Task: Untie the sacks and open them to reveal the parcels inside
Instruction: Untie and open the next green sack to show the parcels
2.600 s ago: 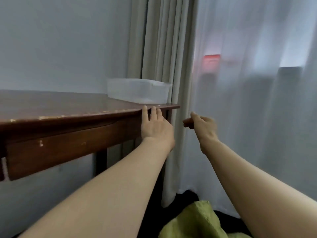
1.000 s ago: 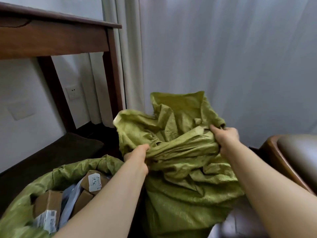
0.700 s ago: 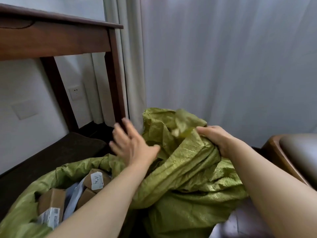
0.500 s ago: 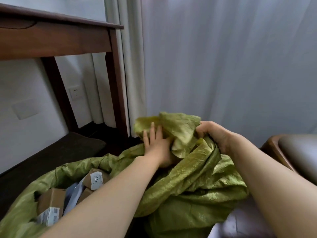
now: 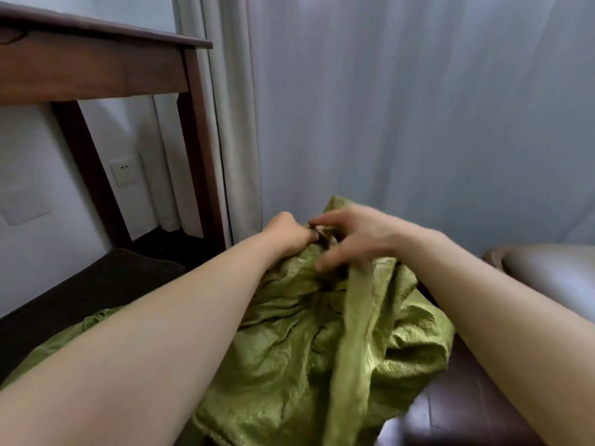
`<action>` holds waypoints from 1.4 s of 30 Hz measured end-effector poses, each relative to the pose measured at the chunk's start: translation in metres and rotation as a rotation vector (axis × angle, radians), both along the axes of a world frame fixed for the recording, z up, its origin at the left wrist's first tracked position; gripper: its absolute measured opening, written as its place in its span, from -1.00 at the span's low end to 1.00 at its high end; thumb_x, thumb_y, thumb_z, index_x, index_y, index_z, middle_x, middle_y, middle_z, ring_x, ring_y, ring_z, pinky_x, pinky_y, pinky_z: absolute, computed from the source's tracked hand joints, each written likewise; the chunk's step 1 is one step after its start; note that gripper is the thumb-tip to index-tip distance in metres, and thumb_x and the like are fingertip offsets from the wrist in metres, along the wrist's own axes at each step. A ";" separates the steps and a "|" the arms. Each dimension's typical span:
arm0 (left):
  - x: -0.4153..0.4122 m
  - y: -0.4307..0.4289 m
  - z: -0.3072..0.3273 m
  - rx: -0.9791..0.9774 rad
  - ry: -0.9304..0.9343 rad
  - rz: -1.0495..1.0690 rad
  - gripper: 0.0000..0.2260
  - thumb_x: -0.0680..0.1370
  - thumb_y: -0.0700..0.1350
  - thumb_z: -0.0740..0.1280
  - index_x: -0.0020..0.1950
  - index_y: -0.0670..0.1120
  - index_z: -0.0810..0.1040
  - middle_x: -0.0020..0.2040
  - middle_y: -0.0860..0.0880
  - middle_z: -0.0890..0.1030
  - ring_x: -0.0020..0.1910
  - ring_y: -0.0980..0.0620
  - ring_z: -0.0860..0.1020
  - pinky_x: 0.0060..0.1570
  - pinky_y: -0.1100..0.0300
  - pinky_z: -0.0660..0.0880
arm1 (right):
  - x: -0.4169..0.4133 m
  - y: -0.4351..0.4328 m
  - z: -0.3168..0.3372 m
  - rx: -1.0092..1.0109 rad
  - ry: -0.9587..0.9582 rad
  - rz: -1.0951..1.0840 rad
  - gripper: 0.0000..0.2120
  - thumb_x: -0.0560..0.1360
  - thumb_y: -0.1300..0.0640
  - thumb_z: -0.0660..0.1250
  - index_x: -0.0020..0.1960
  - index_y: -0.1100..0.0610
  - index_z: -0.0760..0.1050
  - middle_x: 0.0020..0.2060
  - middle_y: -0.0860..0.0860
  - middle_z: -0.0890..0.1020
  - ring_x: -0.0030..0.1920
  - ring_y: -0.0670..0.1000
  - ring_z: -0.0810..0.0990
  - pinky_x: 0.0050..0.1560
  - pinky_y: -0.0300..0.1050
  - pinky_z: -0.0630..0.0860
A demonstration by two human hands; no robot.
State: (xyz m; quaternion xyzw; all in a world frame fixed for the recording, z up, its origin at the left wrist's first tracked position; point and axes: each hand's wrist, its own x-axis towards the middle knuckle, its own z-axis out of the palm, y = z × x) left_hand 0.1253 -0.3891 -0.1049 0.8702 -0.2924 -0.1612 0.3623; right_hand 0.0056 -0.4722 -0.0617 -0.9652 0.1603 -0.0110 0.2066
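While the left hand (image 5: 286,237) clenches the green sack (image 5: 289,349), the right hand (image 5: 357,239) touches it — fingers spread.

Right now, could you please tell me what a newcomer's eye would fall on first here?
The crumpled green sack fills the lower centre, its neck bunched where the left hand grips it and the blurred right hand reaches in beside it. A dark wooden table stands upper left, pale curtains behind.
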 end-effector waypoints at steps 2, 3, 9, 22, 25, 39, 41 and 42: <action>0.001 0.005 0.000 -0.026 0.131 0.021 -0.47 0.30 0.13 0.46 0.07 -0.25 0.58 -0.04 -0.21 0.65 -0.09 -0.16 0.63 -0.15 0.12 0.56 | 0.000 -0.008 -0.027 -0.203 0.241 -0.092 -0.02 0.21 -0.16 0.54 0.49 -0.04 0.13 0.42 -0.01 0.33 0.39 0.06 0.35 0.35 -0.04 0.36; 0.001 0.008 -0.001 -0.035 0.184 0.012 -0.40 0.25 0.16 0.49 0.11 -0.24 0.56 -0.03 -0.17 0.65 -0.09 -0.13 0.63 -0.11 0.11 0.57 | -0.003 -0.014 -0.041 -0.261 0.288 -0.152 -0.05 0.24 -0.14 0.53 0.49 -0.02 0.11 0.41 0.02 0.32 0.38 0.11 0.36 0.31 0.02 0.39; 0.007 0.026 -0.005 0.352 -0.079 -0.245 -0.54 0.28 0.03 0.55 0.15 -0.02 0.60 0.08 -0.01 0.63 0.04 0.00 0.59 -0.01 0.20 0.50 | -0.023 -0.048 -0.072 -0.003 0.013 -0.433 -0.57 0.41 0.37 0.16 0.19 0.08 0.54 0.11 0.10 0.60 0.20 0.15 0.52 0.09 -0.07 0.48; 0.013 -0.001 0.000 0.003 -0.187 0.186 -0.45 0.46 -0.11 0.35 0.40 -0.15 0.26 0.37 -0.22 0.38 0.33 -0.20 0.39 0.24 0.09 0.36 | -0.028 -0.042 -0.072 0.830 0.131 -0.375 -0.50 0.33 -0.23 0.42 0.08 0.12 0.58 -0.07 0.08 0.71 -0.07 0.10 0.70 0.06 0.03 0.60; -0.001 -0.007 -0.013 0.140 -0.183 -0.307 -0.01 0.35 -0.20 0.47 0.54 0.11 -0.16 0.55 -0.13 -0.19 0.54 -0.09 -0.12 0.47 0.06 0.01 | -0.026 -0.039 -0.077 0.754 0.254 -0.346 -0.56 0.34 -0.18 0.45 0.07 0.09 0.54 -0.12 0.01 0.70 -0.18 -0.01 0.69 -0.16 -0.15 0.58; -0.008 -0.016 -0.009 0.005 0.089 -0.455 -0.80 0.31 -0.26 0.42 -0.15 -0.01 0.56 -0.20 -0.02 0.64 -0.13 -0.03 0.63 -0.14 0.13 0.55 | -0.013 -0.009 -0.028 0.258 0.039 0.006 0.19 0.23 -0.01 0.58 0.54 -0.06 -0.21 0.52 -0.09 0.03 0.51 -0.08 0.06 0.46 -0.19 0.09; -0.008 -0.017 0.000 -0.044 0.135 -0.460 -0.73 0.28 -0.30 0.47 -0.10 -0.04 0.57 -0.11 -0.07 0.67 -0.06 -0.07 0.63 -0.03 0.08 0.56 | 0.002 -0.015 -0.047 0.155 0.002 0.004 0.18 0.26 0.12 0.57 0.54 -0.08 -0.24 0.51 -0.04 0.14 0.48 -0.02 0.19 0.40 -0.20 0.20; -0.010 -0.017 0.003 -0.052 0.111 -0.444 -0.75 0.30 -0.28 0.49 -0.08 -0.08 0.57 -0.08 -0.09 0.66 -0.03 -0.08 0.63 0.00 0.09 0.56 | 0.006 -0.019 -0.050 0.199 -0.048 -0.032 0.10 0.29 0.20 0.55 0.54 -0.09 -0.13 0.45 -0.03 0.28 0.42 -0.01 0.30 0.33 -0.23 0.28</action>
